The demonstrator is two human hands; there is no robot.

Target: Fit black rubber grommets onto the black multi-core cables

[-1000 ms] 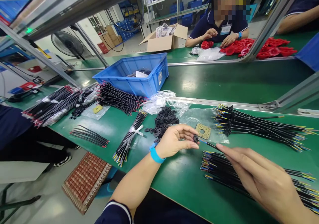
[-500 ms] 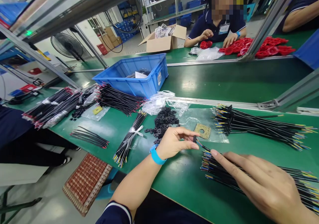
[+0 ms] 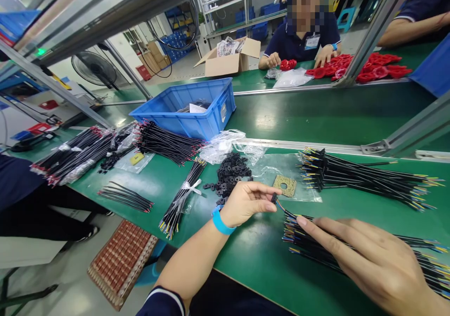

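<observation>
Between the thumb and fingers of my left hand (image 3: 246, 202) is a small black connector (image 3: 274, 198), with thin coloured wires running from it into a black cable. My right hand (image 3: 369, 255) has its fingertips on that cable; its thumb is hidden. Beneath the right hand lies a bundle of black cables (image 3: 431, 264) with coloured wire ends. A heap of small black parts (image 3: 230, 173) sits behind my left hand. Just beyond the connector, a yellowish sponge with a hole (image 3: 288, 186) rests on a clear bag. Cables with black connectors attached (image 3: 365, 175) lie at the right.
A blue bin (image 3: 211, 119) stands at the table's back, near crumpled plastic bags (image 3: 225, 145). More cable bundles (image 3: 165, 142) lie at the left. Metal posts (image 3: 378, 34) rise at the right. Across the bench, a person (image 3: 302, 39) handles red parts (image 3: 379, 67).
My hands hold nearly the same pose, with the connector tilted slightly. Across the bench, the person's hand has lowered beside a red part. The view has shifted a little.
</observation>
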